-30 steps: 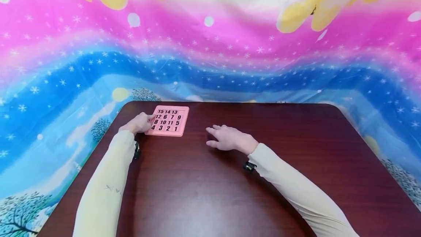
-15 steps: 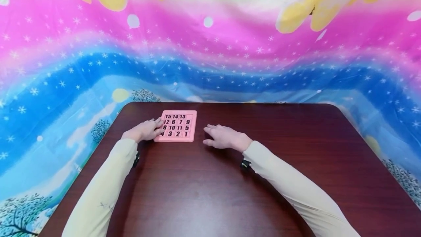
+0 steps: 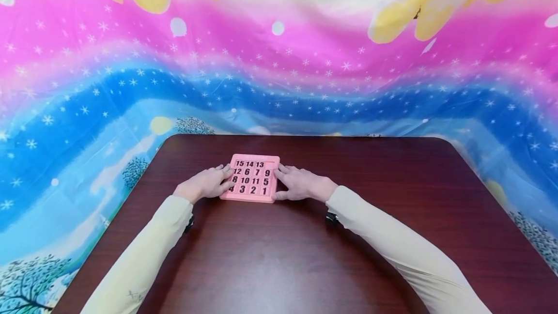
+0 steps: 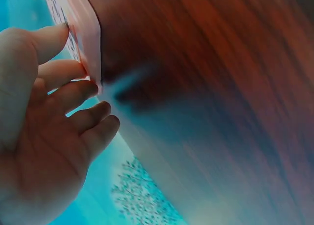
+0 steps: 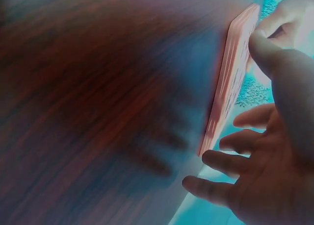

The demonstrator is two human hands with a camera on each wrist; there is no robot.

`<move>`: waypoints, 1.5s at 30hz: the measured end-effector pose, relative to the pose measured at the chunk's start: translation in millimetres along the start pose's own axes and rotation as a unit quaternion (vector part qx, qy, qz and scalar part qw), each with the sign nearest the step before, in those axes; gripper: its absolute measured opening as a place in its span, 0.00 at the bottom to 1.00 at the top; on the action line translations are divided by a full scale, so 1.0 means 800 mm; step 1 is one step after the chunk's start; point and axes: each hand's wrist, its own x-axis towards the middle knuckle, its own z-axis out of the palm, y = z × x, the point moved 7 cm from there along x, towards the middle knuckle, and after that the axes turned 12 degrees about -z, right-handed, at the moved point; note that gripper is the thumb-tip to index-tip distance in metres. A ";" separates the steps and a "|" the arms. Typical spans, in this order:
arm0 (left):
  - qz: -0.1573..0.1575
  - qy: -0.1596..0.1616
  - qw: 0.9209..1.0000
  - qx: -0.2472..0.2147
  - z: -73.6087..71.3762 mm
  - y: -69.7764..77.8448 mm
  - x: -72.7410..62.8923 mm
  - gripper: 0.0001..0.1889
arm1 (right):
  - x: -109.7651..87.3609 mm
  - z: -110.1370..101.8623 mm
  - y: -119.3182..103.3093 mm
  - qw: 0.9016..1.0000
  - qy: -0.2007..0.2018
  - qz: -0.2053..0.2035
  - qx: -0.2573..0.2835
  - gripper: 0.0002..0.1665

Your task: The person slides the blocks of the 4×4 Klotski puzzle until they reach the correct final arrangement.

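A pink square sliding number puzzle (image 3: 250,178) with black numerals lies flat, left of the table's middle. My left hand (image 3: 208,182) is at its left side, fingertips overlapping that edge, fingers loosely extended. In the left wrist view, the left thumb (image 4: 51,42) meets the puzzle's rim (image 4: 87,36), and two fingertips touch near its corner. My right hand (image 3: 302,184) is at the opposite edge, its fingers spread and its thumb by the near right corner. From the right wrist, the thumb (image 5: 262,51) overlaps the puzzle (image 5: 230,83) while the other fingers fan out below it.
The dark reddish-brown wooden table (image 3: 261,260) has rounded far corners. Behind and beside it hangs a colourful cloth backdrop (image 3: 279,76) with snowflakes and trees. Both forearms, in pale sleeves, reach over the table from the near side.
The puzzle has slid right and towards me, with my left hand moving along at its left edge. My right hand has stayed nearly in place, and the puzzle's right edge now meets its fingertips.
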 end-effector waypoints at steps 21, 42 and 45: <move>0.070 0.017 0.997 0.039 0.020 0.116 -0.054 0.35 | -0.121 0.019 0.007 0.998 -0.056 0.037 -0.006 0.63; 0.098 0.049 0.986 0.127 0.042 0.205 -0.127 0.36 | -0.213 0.036 -0.003 0.998 -0.024 0.040 0.030 0.65; 0.099 0.041 0.986 0.125 0.044 0.209 -0.134 0.37 | -0.221 0.038 -0.006 0.999 -0.024 0.038 0.031 0.64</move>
